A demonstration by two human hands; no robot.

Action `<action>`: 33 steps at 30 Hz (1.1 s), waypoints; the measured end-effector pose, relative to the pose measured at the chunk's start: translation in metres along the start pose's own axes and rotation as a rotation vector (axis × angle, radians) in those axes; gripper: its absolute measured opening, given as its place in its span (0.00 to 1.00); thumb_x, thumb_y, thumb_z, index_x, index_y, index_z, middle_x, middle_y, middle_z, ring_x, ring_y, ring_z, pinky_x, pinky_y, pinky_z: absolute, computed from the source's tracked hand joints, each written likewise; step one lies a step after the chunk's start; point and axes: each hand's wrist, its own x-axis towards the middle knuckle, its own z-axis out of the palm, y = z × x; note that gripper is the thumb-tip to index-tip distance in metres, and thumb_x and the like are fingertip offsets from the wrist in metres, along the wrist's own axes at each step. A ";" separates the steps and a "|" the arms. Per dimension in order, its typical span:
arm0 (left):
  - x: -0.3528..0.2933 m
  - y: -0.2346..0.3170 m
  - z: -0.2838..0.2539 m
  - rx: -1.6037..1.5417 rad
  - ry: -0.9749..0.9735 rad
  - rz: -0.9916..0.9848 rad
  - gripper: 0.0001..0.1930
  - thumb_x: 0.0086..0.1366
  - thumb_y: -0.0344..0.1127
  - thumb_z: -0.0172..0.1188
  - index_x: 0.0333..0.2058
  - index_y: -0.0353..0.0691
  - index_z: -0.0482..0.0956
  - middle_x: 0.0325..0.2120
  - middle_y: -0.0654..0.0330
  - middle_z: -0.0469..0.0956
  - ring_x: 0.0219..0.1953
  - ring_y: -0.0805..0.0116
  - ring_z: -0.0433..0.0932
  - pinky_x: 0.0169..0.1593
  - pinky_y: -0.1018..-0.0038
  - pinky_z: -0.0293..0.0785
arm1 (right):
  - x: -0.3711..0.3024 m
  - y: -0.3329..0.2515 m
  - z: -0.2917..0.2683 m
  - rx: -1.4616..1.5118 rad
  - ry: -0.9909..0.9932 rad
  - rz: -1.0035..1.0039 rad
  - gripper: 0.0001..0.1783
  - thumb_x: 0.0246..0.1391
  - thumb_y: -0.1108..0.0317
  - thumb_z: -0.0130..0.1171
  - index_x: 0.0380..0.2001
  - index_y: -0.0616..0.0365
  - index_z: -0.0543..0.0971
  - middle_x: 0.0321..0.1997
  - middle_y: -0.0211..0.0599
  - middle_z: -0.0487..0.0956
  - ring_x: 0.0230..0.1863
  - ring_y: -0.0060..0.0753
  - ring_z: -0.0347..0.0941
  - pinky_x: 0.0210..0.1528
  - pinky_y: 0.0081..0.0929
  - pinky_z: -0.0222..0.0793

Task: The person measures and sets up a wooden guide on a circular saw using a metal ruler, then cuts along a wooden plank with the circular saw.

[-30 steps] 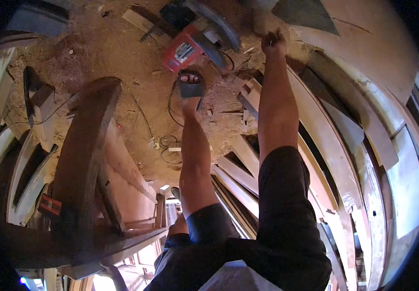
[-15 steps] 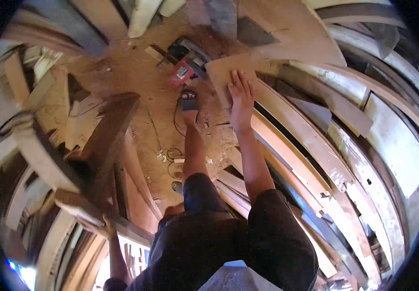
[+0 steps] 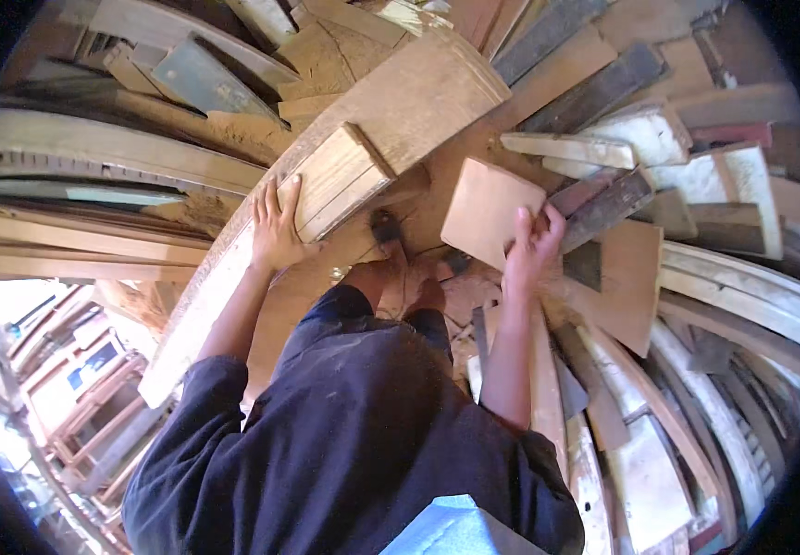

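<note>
My right hand [image 3: 534, 248] grips one corner of a flat, squarish wooden board [image 3: 485, 205], thumb and fingers closed on its edge. The board is held in the air, right of a long, thick wooden plank [image 3: 432, 97]. On the plank lies a shorter pale wooden piece [image 3: 340, 176] with a line along its length. My left hand [image 3: 277, 231] rests on the plank with its fingers spread, fingertips at the near left end of the pale piece. The left hand's palm is turned down, so its underside is hidden.
Stacked boards [image 3: 687, 435] fan out along the right, and dark and pale offcuts [image 3: 594, 92] pile up behind. Long planks [image 3: 94, 139] lie at the left. A larger brown panel [image 3: 617, 287] stands beside my right forearm. My feet are on the dusty floor between.
The view has swung round to the long plank, and the red tool on the floor is out of sight. My left hand has come onto the plank; my right still has the board.
</note>
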 end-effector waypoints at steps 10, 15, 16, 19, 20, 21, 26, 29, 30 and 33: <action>-0.017 -0.010 -0.024 -0.172 0.026 0.041 0.62 0.39 0.55 0.80 0.76 0.74 0.59 0.68 0.33 0.62 0.68 0.31 0.62 0.71 0.41 0.57 | 0.106 -0.022 0.152 -0.490 -0.326 -0.075 0.25 0.63 0.64 0.72 0.59 0.64 0.79 0.34 0.31 0.85 0.26 0.15 0.72 0.27 0.19 0.65; -0.042 -0.015 -0.047 -0.200 0.089 0.053 0.60 0.38 0.56 0.81 0.75 0.74 0.63 0.69 0.36 0.60 0.68 0.33 0.62 0.70 0.40 0.57 | 0.085 -0.027 0.213 -0.527 -0.451 -0.050 0.21 0.60 0.58 0.73 0.49 0.63 0.85 0.36 0.39 0.88 0.32 0.26 0.77 0.36 0.32 0.72; -0.037 -0.013 -0.051 -0.195 0.093 0.079 0.60 0.38 0.56 0.81 0.75 0.74 0.63 0.69 0.35 0.60 0.68 0.33 0.62 0.70 0.40 0.57 | 0.092 -0.010 0.212 -0.543 -0.453 -0.118 0.20 0.62 0.57 0.71 0.48 0.63 0.86 0.35 0.41 0.87 0.32 0.30 0.78 0.37 0.35 0.73; -0.035 -0.015 -0.059 -0.230 0.099 0.079 0.60 0.39 0.57 0.81 0.75 0.75 0.63 0.68 0.35 0.61 0.68 0.33 0.62 0.71 0.40 0.57 | 0.081 0.000 0.226 -0.765 -0.500 -0.351 0.20 0.65 0.58 0.68 0.51 0.63 0.85 0.37 0.42 0.87 0.34 0.35 0.79 0.41 0.34 0.74; -0.033 -0.017 -0.061 -0.216 0.097 0.066 0.60 0.39 0.57 0.81 0.75 0.75 0.63 0.68 0.35 0.61 0.68 0.33 0.62 0.71 0.40 0.57 | 0.073 -0.007 0.234 -0.942 -0.520 -0.525 0.21 0.66 0.58 0.67 0.55 0.63 0.85 0.39 0.42 0.87 0.35 0.35 0.79 0.43 0.31 0.74; -0.031 -0.018 -0.061 -0.206 0.092 0.064 0.60 0.39 0.56 0.80 0.75 0.76 0.62 0.68 0.35 0.61 0.68 0.33 0.62 0.71 0.40 0.57 | 0.067 -0.017 0.238 -0.959 -0.629 -0.195 0.23 0.69 0.55 0.62 0.56 0.63 0.84 0.46 0.49 0.87 0.44 0.42 0.83 0.51 0.37 0.75; -0.030 -0.032 -0.034 -0.266 0.057 0.000 0.59 0.42 0.54 0.81 0.76 0.75 0.61 0.70 0.34 0.58 0.72 0.30 0.57 0.73 0.37 0.53 | 0.038 -0.023 0.218 -0.736 -0.613 -0.194 0.25 0.70 0.54 0.60 0.54 0.69 0.83 0.53 0.58 0.85 0.58 0.51 0.82 0.64 0.40 0.73; -0.058 -0.040 -0.019 -0.312 0.067 -0.014 0.55 0.52 0.61 0.76 0.77 0.71 0.58 0.76 0.35 0.48 0.79 0.30 0.43 0.77 0.36 0.43 | 0.009 -0.031 0.206 -0.835 -0.688 -0.299 0.25 0.69 0.55 0.60 0.54 0.69 0.83 0.57 0.58 0.84 0.59 0.52 0.81 0.65 0.41 0.72; -0.067 -0.042 -0.015 -0.325 0.125 -0.014 0.53 0.56 0.64 0.73 0.78 0.69 0.57 0.78 0.37 0.44 0.80 0.30 0.39 0.78 0.36 0.40 | 0.001 -0.034 0.205 -0.786 -0.720 -0.192 0.26 0.68 0.55 0.60 0.56 0.70 0.82 0.60 0.58 0.83 0.60 0.53 0.81 0.66 0.42 0.71; -0.116 -0.043 -0.001 -0.362 0.324 -0.389 0.51 0.61 0.67 0.68 0.79 0.68 0.52 0.78 0.37 0.42 0.80 0.33 0.38 0.77 0.36 0.38 | 0.001 -0.011 0.194 -0.836 -0.760 -0.389 0.31 0.70 0.51 0.60 0.62 0.69 0.78 0.63 0.57 0.81 0.65 0.53 0.77 0.69 0.43 0.69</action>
